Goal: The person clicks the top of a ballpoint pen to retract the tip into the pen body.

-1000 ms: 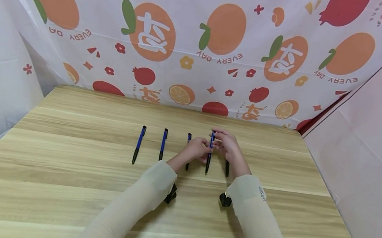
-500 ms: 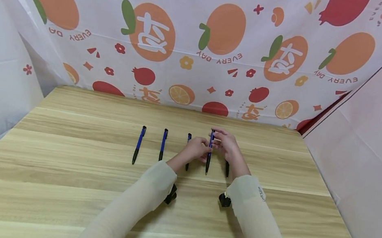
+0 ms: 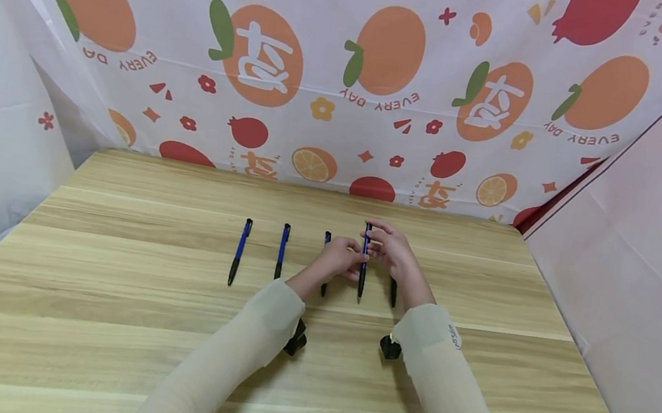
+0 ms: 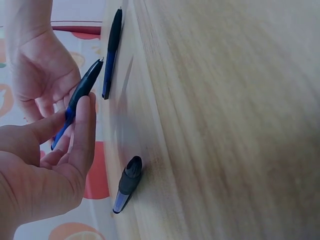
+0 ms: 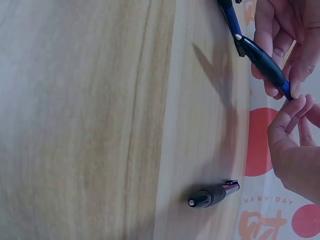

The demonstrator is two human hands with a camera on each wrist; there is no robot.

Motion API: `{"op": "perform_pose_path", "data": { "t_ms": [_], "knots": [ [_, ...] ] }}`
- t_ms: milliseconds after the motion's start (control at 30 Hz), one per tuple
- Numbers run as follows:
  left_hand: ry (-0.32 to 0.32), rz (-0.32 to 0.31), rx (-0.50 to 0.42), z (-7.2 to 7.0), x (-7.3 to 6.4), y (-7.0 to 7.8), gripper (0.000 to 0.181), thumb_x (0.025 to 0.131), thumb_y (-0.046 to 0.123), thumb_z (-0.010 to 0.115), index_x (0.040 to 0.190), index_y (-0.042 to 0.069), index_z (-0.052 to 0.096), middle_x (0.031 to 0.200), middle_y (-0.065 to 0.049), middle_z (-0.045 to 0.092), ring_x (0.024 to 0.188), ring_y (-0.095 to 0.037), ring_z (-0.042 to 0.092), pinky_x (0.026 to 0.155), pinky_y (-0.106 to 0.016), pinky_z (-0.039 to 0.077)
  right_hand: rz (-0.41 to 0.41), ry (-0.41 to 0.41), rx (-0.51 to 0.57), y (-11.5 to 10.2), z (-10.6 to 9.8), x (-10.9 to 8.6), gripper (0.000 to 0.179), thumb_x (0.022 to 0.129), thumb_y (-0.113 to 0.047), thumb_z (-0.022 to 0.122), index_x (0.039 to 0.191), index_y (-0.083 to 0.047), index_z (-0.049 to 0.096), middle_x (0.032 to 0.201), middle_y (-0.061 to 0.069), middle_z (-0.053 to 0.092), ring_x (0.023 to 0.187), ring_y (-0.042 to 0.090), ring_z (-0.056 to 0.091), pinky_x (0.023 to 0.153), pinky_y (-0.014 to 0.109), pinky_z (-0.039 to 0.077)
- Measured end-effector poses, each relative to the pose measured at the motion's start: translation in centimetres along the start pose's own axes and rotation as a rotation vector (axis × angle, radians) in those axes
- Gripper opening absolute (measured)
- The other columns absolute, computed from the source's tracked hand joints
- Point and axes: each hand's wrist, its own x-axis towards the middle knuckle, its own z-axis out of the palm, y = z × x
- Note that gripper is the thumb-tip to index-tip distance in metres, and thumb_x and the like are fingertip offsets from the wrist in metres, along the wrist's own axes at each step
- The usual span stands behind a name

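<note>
Next to nothing has changed in the last second: the pen (image 3: 361,279) stays raised above the table (image 3: 159,324), nearer its far edge, so its handling looks unfinished. The left hand (image 3: 339,258) pinches its middle; the right hand (image 3: 397,253) bends its fingers at the top end, gripping or just touching, I cannot tell.

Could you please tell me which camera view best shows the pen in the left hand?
The left wrist view: it shows the held pen close up, tip and blue rear, though partly covered. The right wrist view shows its dark grip large but little blue; the head view shows it small, partly covered.
</note>
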Motion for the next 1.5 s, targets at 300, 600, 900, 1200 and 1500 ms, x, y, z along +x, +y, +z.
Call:
{"op": "perform_pose_path", "data": {
  "t_ms": [300, 600, 900, 1200, 1500],
  "knots": [
    [-0.023, -0.011, -0.017, -0.12, 0.18, -0.14, 0.016, 0.091, 0.005, 0.057, 0.102, -0.006, 0.058, 0.079, -0.014, 0.060, 0.061, -0.019, 0.061, 0.068, -0.039, 0.055, -0.002, -0.013, 0.008, 0.01, -0.01, 0.01, 0.041, 0.093, -0.004, 0.051, 0.134, -0.007, 0.046, 0.121, 0.018, 0.053, 0.056, 0.007, 0.054, 0.056, 0.016, 0.047],
    [-0.055, -0.027, -0.039, -0.18, 0.14, 0.04, 0.017, 0.089, 0.005, 0.060, 0.101, -0.006, 0.057, 0.080, -0.013, 0.061, 0.064, -0.019, 0.061, 0.068, -0.036, 0.055, 0.011, -0.006, 0.004, -0.26, -0.11, 0.05, 0.040, 0.092, -0.004, 0.053, 0.132, -0.009, 0.048, 0.110, 0.012, 0.058, 0.055, 0.006, 0.053, 0.059, 0.017, 0.048],
    [-0.085, -0.056, -0.029, -0.18, 0.05, 0.25, 0.017, 0.088, 0.002, 0.060, 0.102, -0.004, 0.054, 0.074, -0.014, 0.061, 0.060, -0.021, 0.061, 0.070, -0.041, 0.055, 0.010, -0.008, 0.001, -0.32, -0.26, 0.23, 0.042, 0.092, -0.003, 0.052, 0.134, -0.008, 0.046, 0.103, 0.009, 0.060, 0.057, 0.006, 0.053, 0.073, 0.024, 0.047],
    [-0.079, -0.063, -0.039, -0.09, 0.16, 0.29, 0.018, 0.088, 0.002, 0.060, 0.103, -0.004, 0.053, 0.075, -0.012, 0.060, 0.063, -0.021, 0.060, 0.073, -0.041, 0.054, 0.006, -0.004, -0.001, -0.41, -0.12, 0.31, 0.041, 0.092, -0.003, 0.052, 0.133, -0.008, 0.047, 0.102, 0.010, 0.059, 0.056, 0.007, 0.053, 0.061, 0.018, 0.047],
    [-0.054, -0.066, -0.058, 0.26, -0.03, 0.53, 0.020, 0.088, 0.001, 0.059, 0.106, -0.005, 0.054, 0.075, -0.012, 0.059, 0.072, -0.029, 0.061, 0.074, -0.043, 0.053, 0.018, 0.006, -0.009, -0.42, -0.21, 0.32, 0.041, 0.093, -0.005, 0.052, 0.133, -0.009, 0.047, 0.102, 0.010, 0.059, 0.058, 0.007, 0.052, 0.058, 0.017, 0.047]
  ]
}}
